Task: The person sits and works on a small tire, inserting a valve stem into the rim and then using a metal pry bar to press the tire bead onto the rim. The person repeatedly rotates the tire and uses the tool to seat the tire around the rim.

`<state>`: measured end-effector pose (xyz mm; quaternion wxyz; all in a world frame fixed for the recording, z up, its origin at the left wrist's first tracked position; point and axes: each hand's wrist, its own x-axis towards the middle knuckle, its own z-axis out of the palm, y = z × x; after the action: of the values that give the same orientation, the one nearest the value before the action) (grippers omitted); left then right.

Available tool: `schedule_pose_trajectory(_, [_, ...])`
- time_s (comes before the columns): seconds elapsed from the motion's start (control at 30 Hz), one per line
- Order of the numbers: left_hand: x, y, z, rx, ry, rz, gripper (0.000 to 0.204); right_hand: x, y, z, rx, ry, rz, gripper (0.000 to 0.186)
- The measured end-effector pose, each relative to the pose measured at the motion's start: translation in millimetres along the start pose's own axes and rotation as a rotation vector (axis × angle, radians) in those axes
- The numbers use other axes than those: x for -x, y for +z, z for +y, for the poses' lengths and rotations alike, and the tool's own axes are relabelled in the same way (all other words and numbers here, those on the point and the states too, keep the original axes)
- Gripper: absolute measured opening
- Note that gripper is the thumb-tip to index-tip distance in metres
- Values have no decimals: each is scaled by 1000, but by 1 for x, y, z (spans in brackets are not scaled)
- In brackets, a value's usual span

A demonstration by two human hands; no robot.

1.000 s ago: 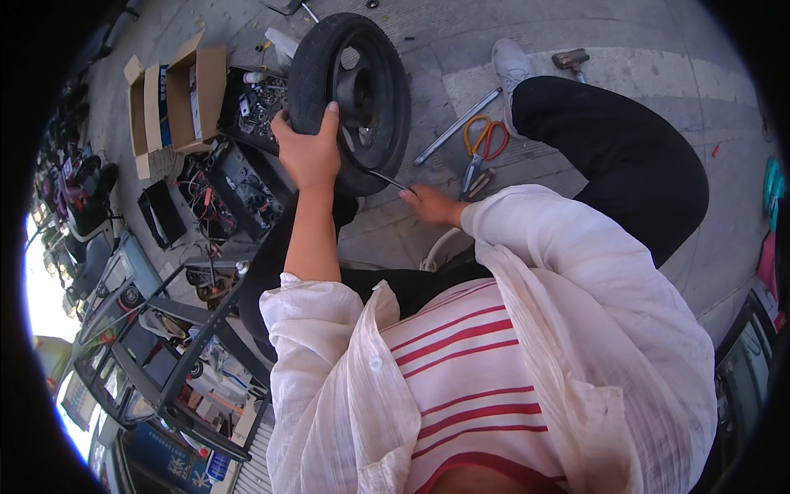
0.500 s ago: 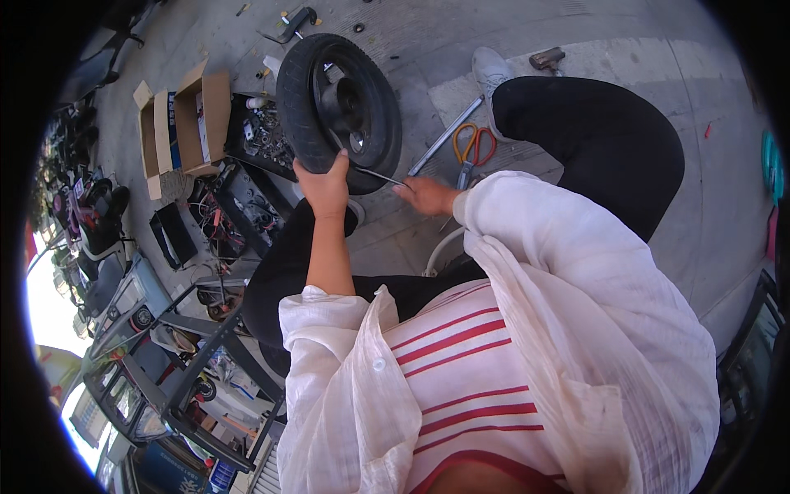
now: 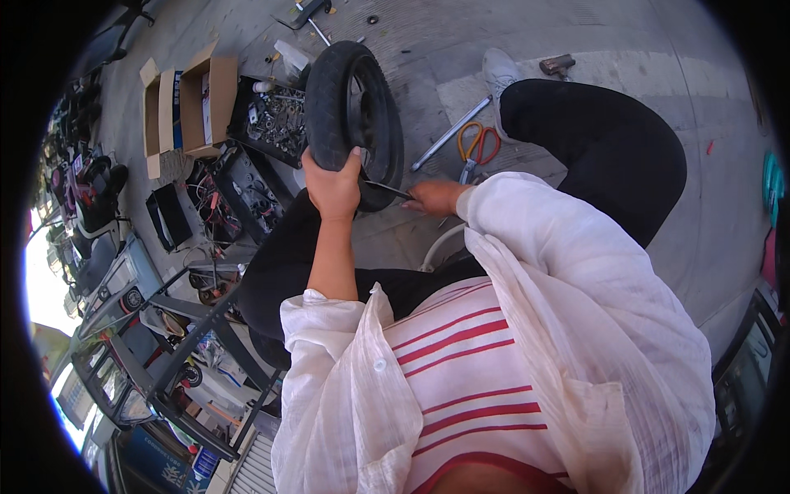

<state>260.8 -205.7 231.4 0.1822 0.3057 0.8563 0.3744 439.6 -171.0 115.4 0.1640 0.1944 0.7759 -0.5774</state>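
A black wheel with its tyre (image 3: 331, 107) stands upright and tilted between my legs, its dark hub partly visible through the opening. My left hand (image 3: 333, 185) is closed round the near side of the tyre, thumb towards the rim. In my right hand (image 3: 438, 198) is a thin metal lever (image 3: 390, 190), gripped at its right end. Its other end reaches the tyre's near lower edge beside my left thumb; whether it sits under the bead cannot be made out.
Orange-and-red-handled scissors (image 3: 471, 155) and a long metal bar (image 3: 451, 134) lie right of the wheel. A hammer (image 3: 557, 63) lies beyond my shoe. Trays of small metal parts (image 3: 276, 119) and open cardboard boxes (image 3: 197, 103) stand left. A metal-framed cart (image 3: 197, 350) is at lower left.
The wheel has turned more edge-on and shifted slightly right, with my left hand still on it. My right hand has moved a little right and down with the lever.
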Motion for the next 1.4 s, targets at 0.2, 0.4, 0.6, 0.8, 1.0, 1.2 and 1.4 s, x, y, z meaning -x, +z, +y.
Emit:
schedule_pose_trajectory(0.2, [-16,5,-2,-147,-27,41,80,4,8,-2,148,-12,184,45])
schedule_pose_trajectory(0.4, [-30,2,2,-160,-29,40,79,-3,7,3,246,-81,269,49])
schedule_pose_trajectory(0.6, [-48,-1,-3,-125,-50,11,79,-8,1,-2,286,-57,289,52])
schedule_pose_trajectory(0.8, [-93,-25,-36,-7,-124,31,72,23,0,58,629,-201,81,45])
schedule_pose_trajectory(1.0, [-60,-15,-34,17,-59,11,80,9,-64,16,333,66,355,47])
schedule_pose_trajectory(1.2, [-11,-4,-24,6,31,51,78,-13,-89,14,639,116,211,44])
schedule_pose_trajectory(1.4, [28,3,-31,-159,160,27,78,-30,-96,4,846,-2,112,36])
